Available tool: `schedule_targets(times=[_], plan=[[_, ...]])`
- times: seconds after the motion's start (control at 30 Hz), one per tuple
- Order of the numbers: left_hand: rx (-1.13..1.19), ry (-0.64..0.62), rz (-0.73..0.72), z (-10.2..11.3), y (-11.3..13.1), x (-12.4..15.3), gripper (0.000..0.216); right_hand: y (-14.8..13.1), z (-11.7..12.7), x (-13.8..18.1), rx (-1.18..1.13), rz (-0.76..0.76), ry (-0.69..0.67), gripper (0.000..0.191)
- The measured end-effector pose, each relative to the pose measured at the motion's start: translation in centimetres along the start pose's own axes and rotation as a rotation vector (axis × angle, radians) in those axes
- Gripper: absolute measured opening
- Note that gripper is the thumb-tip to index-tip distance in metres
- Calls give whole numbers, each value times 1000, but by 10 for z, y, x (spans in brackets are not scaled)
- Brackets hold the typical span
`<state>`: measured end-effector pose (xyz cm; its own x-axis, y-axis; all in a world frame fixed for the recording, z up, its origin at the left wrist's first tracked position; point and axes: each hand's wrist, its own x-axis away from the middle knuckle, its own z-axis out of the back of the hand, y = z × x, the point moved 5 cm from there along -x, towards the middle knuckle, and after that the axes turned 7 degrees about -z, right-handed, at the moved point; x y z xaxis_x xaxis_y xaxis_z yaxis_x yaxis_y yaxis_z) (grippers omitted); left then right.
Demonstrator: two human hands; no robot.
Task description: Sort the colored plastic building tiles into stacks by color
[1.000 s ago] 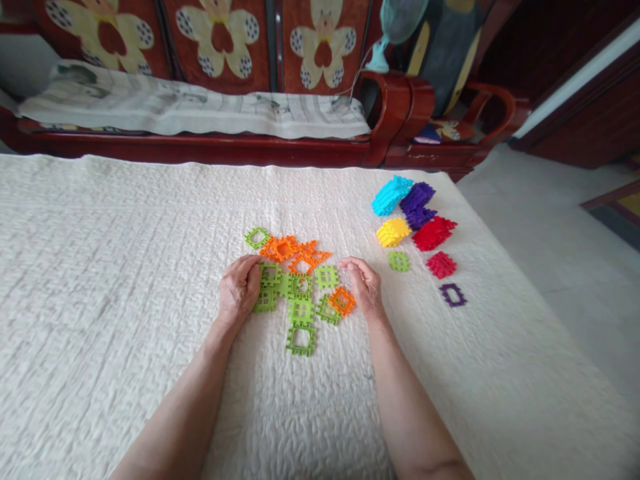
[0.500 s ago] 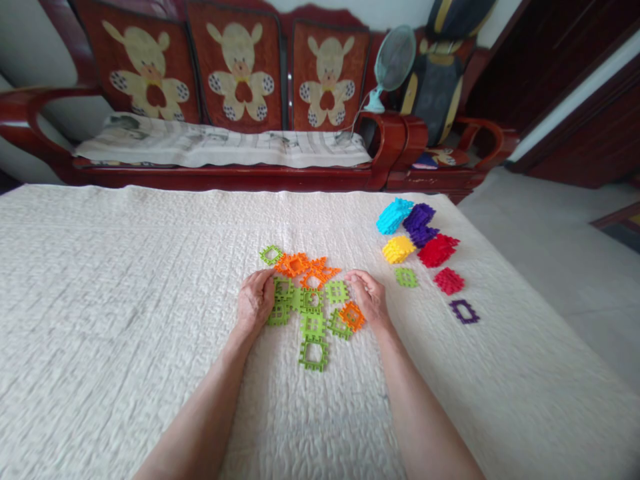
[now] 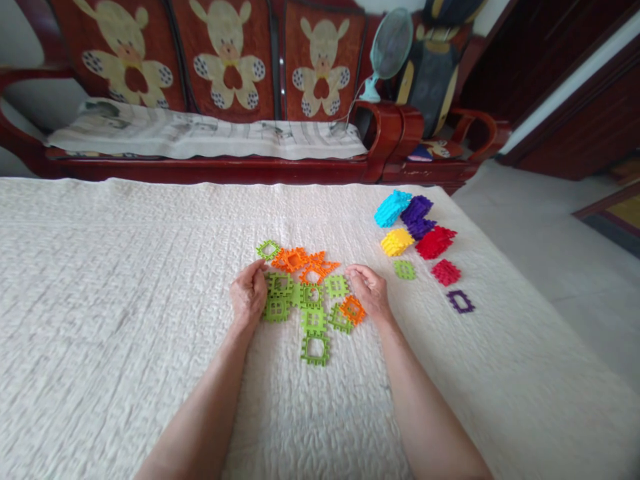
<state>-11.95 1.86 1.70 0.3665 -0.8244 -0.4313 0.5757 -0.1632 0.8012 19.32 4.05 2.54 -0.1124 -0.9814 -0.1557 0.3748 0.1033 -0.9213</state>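
Cream quilted cover [image 3: 125, 300] lies under hands and pieces; red-brown wooden bench [image 3: 200, 171] beyond the hands, teal fan [image 3: 393, 47] at the bench end past the right hand. Left hand [image 3: 249, 293] loosely curled, at the near-left edge of the loose pieces — can't tell if it touches or grips one. Right hand [image 3: 369, 290] part-curled, thumb by the fingers, just right of them; no piece shows in it, but can't tell what the fingertips hide. Hands stand well apart, loose stuff between: green pieces [image 3: 297, 295] flat, several edge to edge, orange pieces [image 3: 283, 259] heaped on the far side, plus one orange square [image 3: 347, 310] overlapping a green one beside the right hand. Progress, my read: cyan stack [image 3: 393, 209], red stack [image 3: 436, 243], purple stack [image 3: 417, 210], yellow stack [image 3: 397, 242] and small pinkish-red stack [image 3: 446, 272], all beyond and right of the right hand, look done; green and orange look left, none stacked. Strays right of the right hand: green square [image 3: 405, 270], purple frame [image 3: 452, 302]. Text: no brand, label or writing readable; pale marks on the chair base [image 3: 425, 173] — too small to tell.
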Motion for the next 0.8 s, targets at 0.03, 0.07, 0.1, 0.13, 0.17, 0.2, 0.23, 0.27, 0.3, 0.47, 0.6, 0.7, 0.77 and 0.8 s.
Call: schedule_targets(times=[0.03,0.07,0.1,0.13,0.17,0.2,0.23,0.27,0.3,0.47,0.6,0.7,0.77,0.8], plan=[[41,46,41,2,-3,0,34,1,1,0,-12,-14,15,29],[82,94,81,4,-7,-1,34,0,2,-1,-17,-19,35,29],[122,141,119,5,-10,-1,35,-4,1,-3,-12,-7,50,28],[157,179,151,6,-14,-1,35,-10,-1,-6,8,25,55,26],[185,207,177,7,-17,-1,35,-19,-7,-9,42,77,43,25],[202,225,193,7,-19,-1,35,-30,-16,-13,91,144,8,23],[211,237,199,7,-20,-2,35,-43,-27,-16,149,218,-51,22],[215,242,198,7,-20,-2,35,-56,-41,-19,213,295,-127,22],[215,247,193,7,-21,-2,35,-68,-57,-21,286,363,-214,25],[241,248,209,6,-21,-2,34,-93,-113,-27,608,528,-450,45],[276,231,219,4,-21,-3,33,-90,-125,-30,689,491,-517,47],[273,240,244,5,-22,-2,33,-96,-124,-29,651,497,-516,49],[267,226,257,5,-22,-2,34,-101,-115,-28,582,503,-452,51],[272,220,266,5,-22,-2,34,-103,-108,-27,538,496,-399,52]])
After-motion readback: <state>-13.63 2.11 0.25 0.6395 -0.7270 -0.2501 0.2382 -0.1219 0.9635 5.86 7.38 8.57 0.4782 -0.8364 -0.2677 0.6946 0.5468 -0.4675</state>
